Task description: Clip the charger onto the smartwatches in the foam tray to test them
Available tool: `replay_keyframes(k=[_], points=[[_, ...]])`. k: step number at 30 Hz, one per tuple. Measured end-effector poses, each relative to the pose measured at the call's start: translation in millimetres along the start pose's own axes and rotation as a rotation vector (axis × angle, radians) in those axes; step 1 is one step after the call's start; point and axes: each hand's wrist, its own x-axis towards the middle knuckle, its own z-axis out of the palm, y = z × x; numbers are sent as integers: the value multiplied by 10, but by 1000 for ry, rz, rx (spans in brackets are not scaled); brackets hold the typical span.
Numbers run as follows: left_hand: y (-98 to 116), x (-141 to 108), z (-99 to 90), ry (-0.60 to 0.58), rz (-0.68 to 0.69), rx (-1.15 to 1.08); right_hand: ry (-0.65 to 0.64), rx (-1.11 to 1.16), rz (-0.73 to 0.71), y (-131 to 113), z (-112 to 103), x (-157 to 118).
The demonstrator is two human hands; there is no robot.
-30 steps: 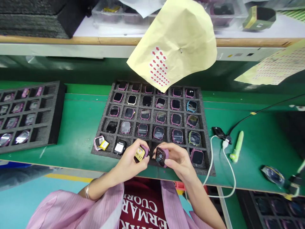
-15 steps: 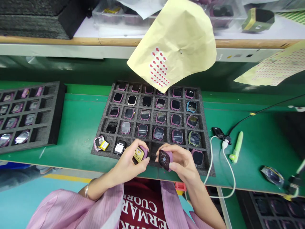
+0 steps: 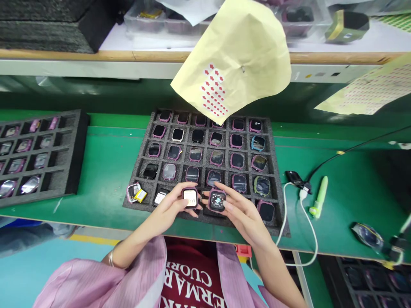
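Two smartwatch bodies are held side by side over the front of the black foam tray (image 3: 136,164). My left hand (image 3: 173,204) grips a smartwatch with a lit, pale yellow screen (image 3: 190,196), its thumb over part of the display. In my right hand (image 3: 239,209) is a purple-edged smartwatch with a dark round dial (image 3: 217,200), the thumb touching its lower right edge. Many purple-framed watch bodies lie in the tray's compartments, among them a blue-framed one (image 3: 257,143) and a green-framed one (image 3: 262,186). An opened watch case (image 3: 133,192) with a yellow battery lies at the front left corner.
Another foam tray (image 3: 72,158) of watch parts stands at left. At right lie a white cable (image 3: 313,231), a black charger (image 3: 294,177), a green pen-like tool (image 3: 319,199) and a clear-wrapped item (image 3: 367,236). Yellow sticker paper (image 3: 257,55) hangs from the shelf above.
Both watches have turned to face up toward me and moved slightly up and closer together. The left one's screen looks paler, and its thumb now lies over the display.
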Motion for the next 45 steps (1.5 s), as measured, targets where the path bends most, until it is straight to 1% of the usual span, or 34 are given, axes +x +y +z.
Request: replay_keyframes(k=[3, 8, 12, 17, 22, 24, 26, 28, 31, 34, 37, 42, 45], points=[[-8, 11, -42, -3, -11, -51, -4, 7, -19, 23, -7, -8], [4, 30, -25, -25, -45, -79, 7, -2, -53, 84, 3, -22], [26, 27, -1, -42, -34, -44, 8, -46, -84, 134, -4, -33], [51, 16, 10, -31, -26, 6, 29, -102, -119, 174, -5, -36], [47, 16, 11, -40, -24, 82, 84, -169, -149, 178, 35, -31], [30, 18, 18, -42, -15, 124, 79, -180, -136, 166, 51, -36], [4, 20, 32, -13, 10, 200, 35, -167, -95, 154, 59, -47], [-25, 23, 51, 41, 42, 299, -9, -156, -48, 148, 55, -58], [-54, 25, 82, 112, 73, 408, -12, -162, -6, 153, 37, -58], [-47, 16, 101, 157, 96, 462, -10, -108, -17, 157, 20, -28], [-8, -2, 106, 151, 101, 516, -15, -35, -55, 153, 15, 12], [61, -37, 129, 164, 113, 541, 36, 8, -107, 130, 27, 44], [67, -55, 155, 134, 69, 520, -24, 41, -94, 116, 26, 37]])
